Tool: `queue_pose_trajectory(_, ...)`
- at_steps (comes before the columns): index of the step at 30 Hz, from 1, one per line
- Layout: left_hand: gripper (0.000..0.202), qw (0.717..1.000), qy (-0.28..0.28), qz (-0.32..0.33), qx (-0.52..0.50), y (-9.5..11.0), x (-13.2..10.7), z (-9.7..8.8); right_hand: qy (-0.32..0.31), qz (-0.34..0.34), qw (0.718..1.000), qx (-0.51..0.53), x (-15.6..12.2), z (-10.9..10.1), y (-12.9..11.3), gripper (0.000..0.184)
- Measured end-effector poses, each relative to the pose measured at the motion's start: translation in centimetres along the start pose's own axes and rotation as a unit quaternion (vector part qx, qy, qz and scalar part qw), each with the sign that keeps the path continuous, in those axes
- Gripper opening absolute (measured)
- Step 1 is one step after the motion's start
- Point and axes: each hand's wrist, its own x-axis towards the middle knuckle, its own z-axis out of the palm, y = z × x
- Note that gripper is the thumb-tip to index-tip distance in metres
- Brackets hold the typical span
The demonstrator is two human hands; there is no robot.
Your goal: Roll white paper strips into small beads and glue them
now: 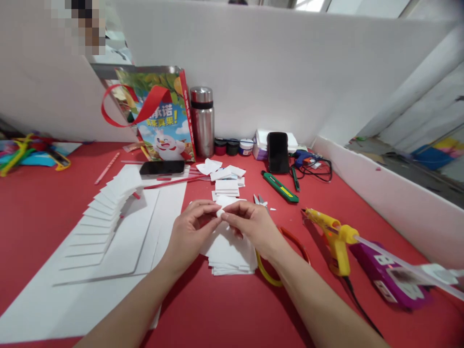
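Between the fingertips of both hands is a small white piece (pixel 220 212), perhaps card or foam board. My left hand (pixel 194 227) pinches it from one side, and my right hand (pixel 250 222) pinches it from the other. Below them lies a stack of white sheets (pixel 232 256). Beyond the fingers, smaller white cut pieces (pixel 227 187) are piled up. Scissors with a red and yellow handle (pixel 270 278) lie partly hidden under my right hand and forearm. To the left, a curved stair-like model of white steps (pixel 96 224) stands on white boards (pixel 36 307).
A yellow glue gun (pixel 337 246) with a long glue stick lies at right, beside a purple box (pixel 387 280). Further back are a green utility knife (pixel 281 187), an upright phone (pixel 278 152), a flat phone (pixel 162 167), a steel flask (pixel 203 121) and a printed bag (pixel 163 116).
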Motion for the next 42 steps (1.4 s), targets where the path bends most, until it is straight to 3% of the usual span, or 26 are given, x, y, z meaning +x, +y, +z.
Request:
queue_pose_trajectory(11,0.019,1.0,-0.006,-0.017,0.001,0.6,0.0,-0.2,0.0,-0.034,0.999,0.037,-0.1,0.6,0.0,0.024)
queue_pose_trajectory(22,0.016,0.999,0.026,0.0,0.025,0.1,-0.5,0.5,0.025,-0.064,0.997,0.018,0.1,0.9,0.9,0.009)
queue_pose_trajectory(29,0.025,0.998,-0.042,0.01,0.034,-0.1,-0.1,0.4,0.01,-0.003,0.999,0.039,0.2,0.2,0.7,0.017)
queue_pose_trajectory(32,0.021,0.998,-0.036,0.014,0.041,-0.1,0.0,0.4,0.004,0.005,1.0,0.023,0.2,0.0,0.6,0.017)
queue_pose_trajectory(34,0.019,0.999,-0.026,-0.021,0.009,-0.1,0.1,0.3,0.0,-0.003,1.0,0.005,0.3,-0.2,0.5,0.016)
queue_pose_trajectory(36,0.024,0.992,-0.034,-0.101,-0.073,-0.2,0.2,0.1,0.014,-0.02,1.0,-0.012,0.4,-0.4,0.3,0.019)
queue_pose_trajectory(39,0.029,0.951,-0.05,-0.203,-0.227,-0.3,0.3,-0.2,0.067,-0.054,0.996,-0.009,0.5,-0.9,0.0,0.024)
queue_pose_trajectory(42,0.029,0.916,-0.05,-0.234,-0.321,-0.1,0.4,-0.4,0.096,-0.07,0.993,0.015,0.5,-1.2,-0.1,0.023)
